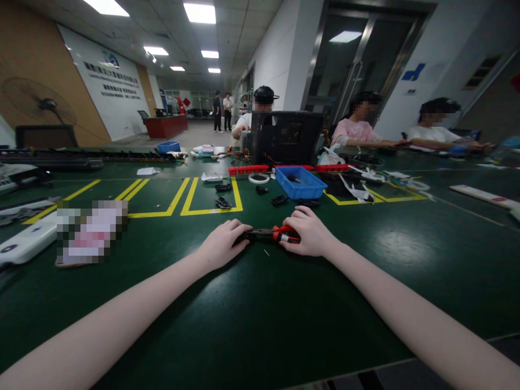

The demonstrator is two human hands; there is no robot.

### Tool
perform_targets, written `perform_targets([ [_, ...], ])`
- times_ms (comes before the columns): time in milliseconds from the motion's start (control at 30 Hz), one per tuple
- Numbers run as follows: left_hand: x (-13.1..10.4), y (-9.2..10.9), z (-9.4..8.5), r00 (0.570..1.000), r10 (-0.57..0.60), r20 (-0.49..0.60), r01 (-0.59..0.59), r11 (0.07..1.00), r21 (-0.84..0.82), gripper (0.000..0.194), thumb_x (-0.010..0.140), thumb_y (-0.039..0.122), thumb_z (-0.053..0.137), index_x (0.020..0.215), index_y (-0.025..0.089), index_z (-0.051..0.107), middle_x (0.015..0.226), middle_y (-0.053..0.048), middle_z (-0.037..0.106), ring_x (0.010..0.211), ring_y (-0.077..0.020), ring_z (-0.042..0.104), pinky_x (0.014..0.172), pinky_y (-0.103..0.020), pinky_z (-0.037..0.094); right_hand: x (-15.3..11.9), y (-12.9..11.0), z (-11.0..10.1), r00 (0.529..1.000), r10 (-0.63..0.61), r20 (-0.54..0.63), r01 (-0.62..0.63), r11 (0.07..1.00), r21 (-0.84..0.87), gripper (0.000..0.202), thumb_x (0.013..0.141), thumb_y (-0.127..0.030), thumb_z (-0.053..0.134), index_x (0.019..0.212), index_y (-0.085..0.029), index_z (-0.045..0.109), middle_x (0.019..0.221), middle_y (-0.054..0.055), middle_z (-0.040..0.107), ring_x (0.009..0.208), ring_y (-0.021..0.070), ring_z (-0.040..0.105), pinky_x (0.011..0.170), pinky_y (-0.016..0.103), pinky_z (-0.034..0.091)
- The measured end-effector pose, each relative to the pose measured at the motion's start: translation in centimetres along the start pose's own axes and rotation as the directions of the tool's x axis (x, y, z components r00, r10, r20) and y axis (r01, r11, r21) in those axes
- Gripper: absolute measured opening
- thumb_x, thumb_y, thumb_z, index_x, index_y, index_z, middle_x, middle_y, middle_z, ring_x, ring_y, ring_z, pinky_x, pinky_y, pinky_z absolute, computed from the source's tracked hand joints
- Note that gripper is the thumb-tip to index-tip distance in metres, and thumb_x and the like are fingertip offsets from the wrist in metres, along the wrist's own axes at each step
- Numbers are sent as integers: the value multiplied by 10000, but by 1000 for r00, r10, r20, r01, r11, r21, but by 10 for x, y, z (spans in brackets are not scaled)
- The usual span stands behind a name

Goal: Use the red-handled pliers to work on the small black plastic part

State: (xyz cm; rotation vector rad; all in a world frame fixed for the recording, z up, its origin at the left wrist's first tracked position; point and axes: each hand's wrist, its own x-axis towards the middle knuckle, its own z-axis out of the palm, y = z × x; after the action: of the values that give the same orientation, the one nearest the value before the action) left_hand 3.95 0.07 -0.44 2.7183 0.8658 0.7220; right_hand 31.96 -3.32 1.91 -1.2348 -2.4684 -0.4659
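Note:
My right hand [306, 233] is closed around the red and black handles of long-nose pliers [281, 235]. The jaws of the pliers point left, toward my left hand [225, 242]. My left fingers are closed on a small black part at the tip of the jaws; most of it is hidden by the fingers, so its kind does not show. A short thin pale sliver [266, 253] lies on the green table [260, 314] just below the pliers. Beyond my hands are several small black parts [223, 202], some inside a yellow-taped rectangle.
A blue bin [298, 183] with dark pieces inside stands beyond my right hand, beside a white ring [259, 178]. Red strips [248, 169] lie behind it, before a large black case [286, 137]. A phone-like object [93, 233] rests at left. Co-workers sit across the table.

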Motion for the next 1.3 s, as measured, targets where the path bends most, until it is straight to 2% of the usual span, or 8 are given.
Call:
perform_targets([
  [333, 1, 1, -3, 1000, 10, 30, -13, 996, 87, 320, 970, 255, 471, 1284, 213, 514, 1104, -81, 593, 999, -235, 567, 888, -394, 507, 0, 6, 2, 991, -71, -114, 64, 996, -69, 354, 754, -463, 635, 963, -179, 667, 847, 96, 660, 858, 275, 602, 1011, 510, 383],
  [633, 2, 5, -8, 999, -7, 49, 1, 993, 118, 354, 980, 233, 481, 1332, 202, 471, 1154, -78, 600, 1046, -229, 569, 916, -364, 498, 0, 8, 4, 987, -103, -121, 88, 988, -124, 358, 779, -467, 627, 972, -166, 641, 847, 95, 678, 837, 268, 627, 999, 497, 385],
  [733, 2, 5, -8, 999, -5, 54, -2, 992, 127, 346, 983, 235, 482, 1327, 204, 475, 1163, -77, 600, 1048, -227, 568, 917, -360, 496, -1, 9, 5, 990, -90, -105, 79, 991, -107, 364, 794, -468, 623, 986, -159, 631, 871, 95, 697, 811, 256, 644, 937, 471, 419],
  [900, 3, 3, -6, 999, -1, 53, -6, 991, 132, 350, 981, 230, 486, 1327, 178, 478, 1163, -89, 605, 1056, -230, 564, 935, -364, 486, -3, 10, 8, 998, -23, -55, 20, 998, -65, 378, 809, -474, 615, 1015, -157, 620, 925, 104, 698, 782, 238, 647, 724, 371, 474],
  [1100, 3, 2, -5, 999, 3, 52, -8, 993, 114, 338, 983, 228, 480, 1319, 186, 472, 1174, -87, 600, 1077, -230, 559, 943, -369, 485, -3, 8, 9, 999, 31, -32, -33, 998, -49, 415, 793, -477, 627, 1069, -168, 608, 985, 100, 676, 789, 237, 646, 697, 349, 489],
  [1300, 3, 4, -8, 999, -11, 45, 6, 994, 111, 332, 977, 203, 495, 1307, 190, 466, 1190, -77, 587, 1086, -220, 557, 961, -358, 480, -2, 8, 8, 998, 20, -55, -22, 999, -42, 517, 803, -466, 623, 1215, -159, 567, 1062, 118, 638, 868, 254, 644, 743, 356, 506],
])
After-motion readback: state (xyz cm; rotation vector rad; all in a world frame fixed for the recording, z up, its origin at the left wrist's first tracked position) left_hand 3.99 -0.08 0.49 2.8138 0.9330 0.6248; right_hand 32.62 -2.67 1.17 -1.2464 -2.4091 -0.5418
